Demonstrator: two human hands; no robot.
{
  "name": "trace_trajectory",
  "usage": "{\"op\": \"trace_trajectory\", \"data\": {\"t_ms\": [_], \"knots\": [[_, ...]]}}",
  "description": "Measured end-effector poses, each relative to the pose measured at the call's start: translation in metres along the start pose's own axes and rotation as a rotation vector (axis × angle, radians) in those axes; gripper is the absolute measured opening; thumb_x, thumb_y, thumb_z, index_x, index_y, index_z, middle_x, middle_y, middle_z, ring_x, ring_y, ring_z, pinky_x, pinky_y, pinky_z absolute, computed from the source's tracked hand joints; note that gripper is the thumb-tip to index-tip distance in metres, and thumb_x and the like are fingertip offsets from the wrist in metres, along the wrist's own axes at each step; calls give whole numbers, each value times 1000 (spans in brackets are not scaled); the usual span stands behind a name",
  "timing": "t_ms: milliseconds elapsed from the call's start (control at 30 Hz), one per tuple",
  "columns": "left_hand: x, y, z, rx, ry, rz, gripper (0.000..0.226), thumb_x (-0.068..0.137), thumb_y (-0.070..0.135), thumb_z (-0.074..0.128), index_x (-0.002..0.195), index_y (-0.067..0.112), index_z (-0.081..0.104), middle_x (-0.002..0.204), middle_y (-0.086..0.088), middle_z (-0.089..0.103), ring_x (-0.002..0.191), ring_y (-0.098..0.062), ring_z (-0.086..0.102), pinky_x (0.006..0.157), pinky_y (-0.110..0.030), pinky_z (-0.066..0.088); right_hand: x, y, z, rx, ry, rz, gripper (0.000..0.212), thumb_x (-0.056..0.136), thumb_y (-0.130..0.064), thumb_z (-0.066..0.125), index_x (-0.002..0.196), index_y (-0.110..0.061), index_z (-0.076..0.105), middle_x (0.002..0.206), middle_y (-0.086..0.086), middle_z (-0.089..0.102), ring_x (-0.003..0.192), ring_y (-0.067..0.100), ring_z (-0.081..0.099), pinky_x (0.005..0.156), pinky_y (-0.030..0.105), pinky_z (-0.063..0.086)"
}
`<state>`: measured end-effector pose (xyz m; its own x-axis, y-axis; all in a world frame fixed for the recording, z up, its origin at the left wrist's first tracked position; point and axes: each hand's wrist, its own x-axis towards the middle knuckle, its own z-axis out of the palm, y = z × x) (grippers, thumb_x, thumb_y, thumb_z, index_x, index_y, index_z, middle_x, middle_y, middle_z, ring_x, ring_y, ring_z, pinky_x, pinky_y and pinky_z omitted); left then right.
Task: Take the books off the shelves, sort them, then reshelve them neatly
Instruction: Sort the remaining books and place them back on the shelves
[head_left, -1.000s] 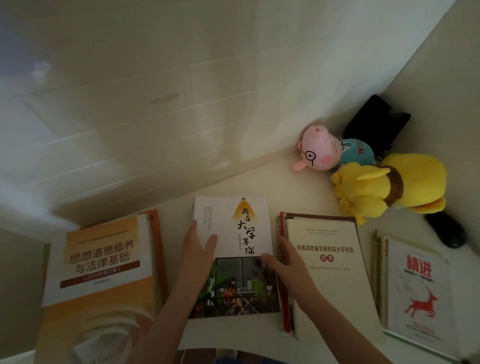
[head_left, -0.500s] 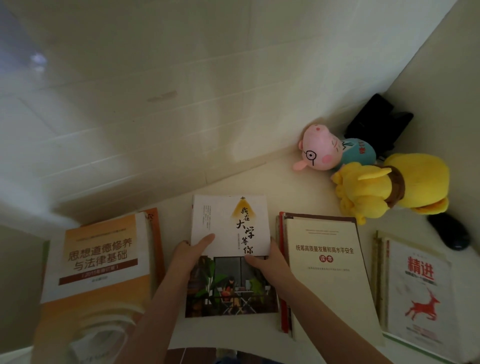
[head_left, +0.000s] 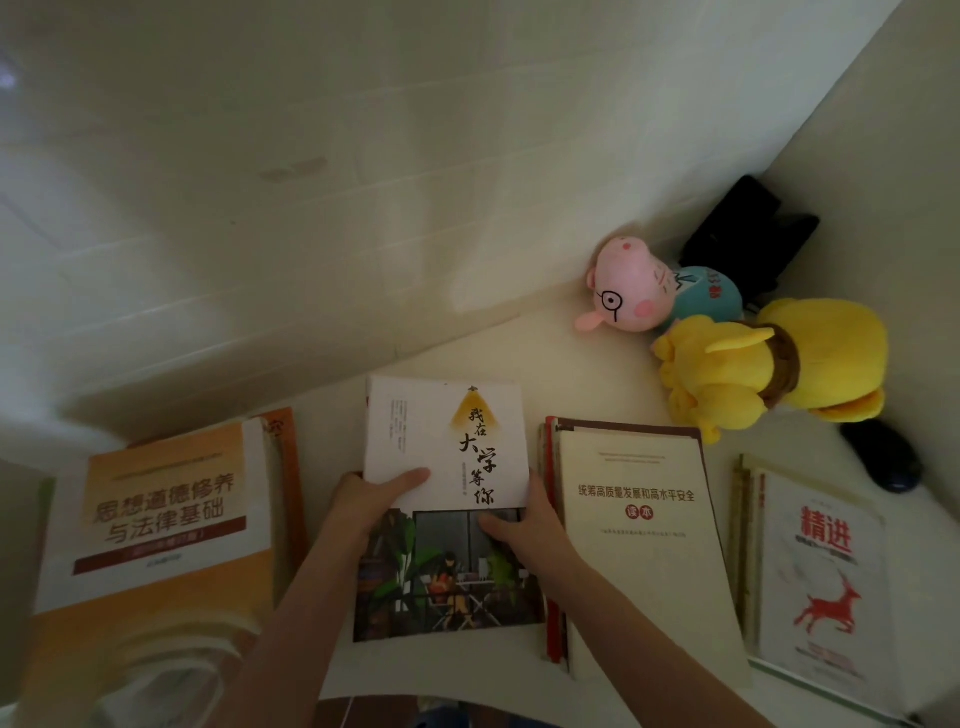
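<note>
Left hand (head_left: 371, 501) and right hand (head_left: 527, 527) both grip the white-covered book (head_left: 441, 441) by its side edges, thumbs on top, so it is best lifted evenly, clear of the cream booklet (head_left: 641, 545) alongside.

white paperback book (head_left: 447, 457): yellow cone, black brush lettering, green-leaved photo on lower half. orange-and-white textbook (head_left: 156, 519): dark red band. cream booklet (head_left: 639, 551): dark lettering, two red round seals. white deer-cover book (head_left: 821, 582): red title, red deer. pink pig plush toy (head_left: 634, 291): teal body, black round glasses. yellow plush toy (head_left: 727, 374): brown collar. pale cream bench (head_left: 571, 364).
</note>
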<state>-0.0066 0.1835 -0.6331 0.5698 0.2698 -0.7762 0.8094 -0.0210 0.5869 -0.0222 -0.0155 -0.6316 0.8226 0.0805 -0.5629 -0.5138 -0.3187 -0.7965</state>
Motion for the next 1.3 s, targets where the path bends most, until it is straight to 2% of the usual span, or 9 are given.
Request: {"op": "trace_trajectory", "data": {"t_ms": [100, 333, 533, 767, 900, 1000, 1133, 1233, 1300], "knots": [[-3, -2, 3, 11, 37, 54, 63, 70, 28, 82, 120, 1, 54, 110, -10, 62, 92, -21, 58, 70, -26, 50, 0, -3, -1, -14, -33, -13, 74, 84, -4, 70, 142, -17, 26, 122, -6, 46, 116, 6, 40, 97, 19, 32], [-4, -17, 11, 1, 94, 248, 73, 72, 32, 80, 134, 14, 45, 126, -7, 57, 112, -28, 57, 92, -43, 51, -1, 0, -1, -11, 3, -13, 76, 81, -3, 72, 142, -19, 29, 122, -6, 50, 122, 12, 45, 104, 28, 36], [-5, -21, 15, 8, 130, 318, 101, 65, 50, 77, 147, 25, 24, 147, -6, 40, 127, -27, 47, 101, -51, 44, -4, -2, 0, 46, 55, -35, 68, 80, 2, 71, 133, -21, 36, 115, -9, 51, 113, 8, 47, 96, 20, 37], [-34, -20, 31, -105, 237, 519, 68, 80, 8, 72, 139, 21, 40, 130, 0, 54, 115, -19, 54, 92, -40, 51, -7, 2, -3, 57, 62, -76, 64, 80, 2, 70, 126, -27, 38, 108, -19, 52, 102, -3, 47, 83, 4, 42], [-50, -6, 26, -224, 208, 550, 63, 77, 0, 73, 123, 26, 39, 116, 5, 52, 103, -8, 55, 76, -21, 51, -10, 4, -6, 50, 81, -99, 69, 80, -4, 72, 137, -22, 38, 123, -11, 54, 118, 9, 49, 106, 34, 42], [-66, 2, 17, -272, 157, 591, 62, 75, -3, 73, 117, 28, 42, 109, 14, 55, 94, 7, 59, 71, -19, 55, -12, 0, -14, 68, 71, -132, 81, 78, -7, 76, 143, -22, 31, 131, -6, 52, 122, 12, 50, 105, 37, 44], [-86, 8, 7, -300, 89, 683, 60, 72, -10, 72, 106, 32, 46, 105, 12, 60, 90, 10, 61, 65, -13, 53, -8, -14, -31, 133, -20, -230, 90, 67, -21, 85, 127, -45, 22, 132, 2, 52, 115, 18, 58, 93, 45, 54], [-93, 17, 3, -346, 136, 733, 60, 72, -8, 72, 104, 35, 46, 103, 15, 62, 94, 6, 62, 67, -14, 53, -14, -30, -36, 177, -2, -374, 93, 79, -1, 74, 125, -56, 16, 131, 6, 52, 111, 21, 62, 80, 34, 58], [-93, 22, -2, -360, 212, 765, 57, 74, -5, 72, 110, 30, 44, 108, 15, 60, 98, 3, 60, 70, -12, 53, -20, -41, -36, 172, 37, -489, 100, 82, 3, 69, 127, -65, 12, 128, -1, 54, 113, 20, 62, 83, 34, 57]]}}
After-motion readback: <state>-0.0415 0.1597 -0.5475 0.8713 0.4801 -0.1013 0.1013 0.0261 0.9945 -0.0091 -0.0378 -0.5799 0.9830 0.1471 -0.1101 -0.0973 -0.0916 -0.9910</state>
